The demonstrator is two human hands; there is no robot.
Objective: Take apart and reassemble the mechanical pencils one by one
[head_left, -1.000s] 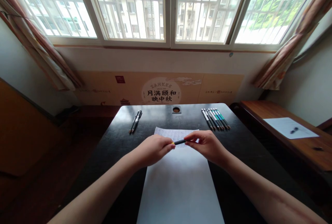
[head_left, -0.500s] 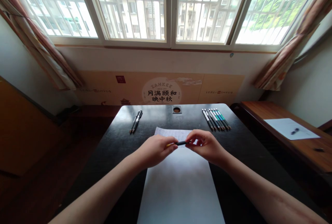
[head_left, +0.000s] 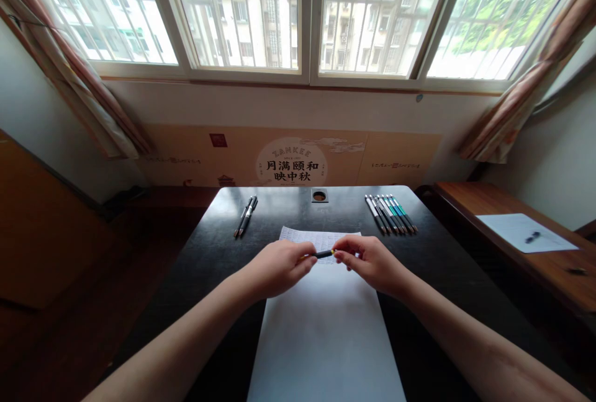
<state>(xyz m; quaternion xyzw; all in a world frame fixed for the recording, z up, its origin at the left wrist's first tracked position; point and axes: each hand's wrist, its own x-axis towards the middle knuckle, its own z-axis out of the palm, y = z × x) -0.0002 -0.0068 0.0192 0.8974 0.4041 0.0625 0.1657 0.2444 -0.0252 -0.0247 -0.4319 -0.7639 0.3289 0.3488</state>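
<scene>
A pen with a dark barrel and touches of yellow (head_left: pixel 324 254) is held level between both hands above the paper. My left hand (head_left: pixel 279 267) is closed round one end of it, thumb along the side. At the other end, the thumb and fingers of my right hand (head_left: pixel 370 262) pinch the yellow tip; its exact form is too small to make out. Below lies a long white sheet (head_left: pixel 326 334), and at its far end is paper covered with fine print or writing (head_left: pixel 321 236), partly hidden by my hands.
On the black table (head_left: pixel 209 278), a few dark pens (head_left: pixel 245 217) lie at the far left. A row of several pens (head_left: pixel 391 214) lies at the far right. A square-rimmed round hole (head_left: pixel 319 196) is near the back edge. A brown side table (head_left: pixel 470 197) holds a paper sheet (head_left: pixel 507 228).
My right hand has shifted slightly right along the pen, so a yellow part now shows at its fingertips. My left hand keeps its grip. The view has moved slightly.
</scene>
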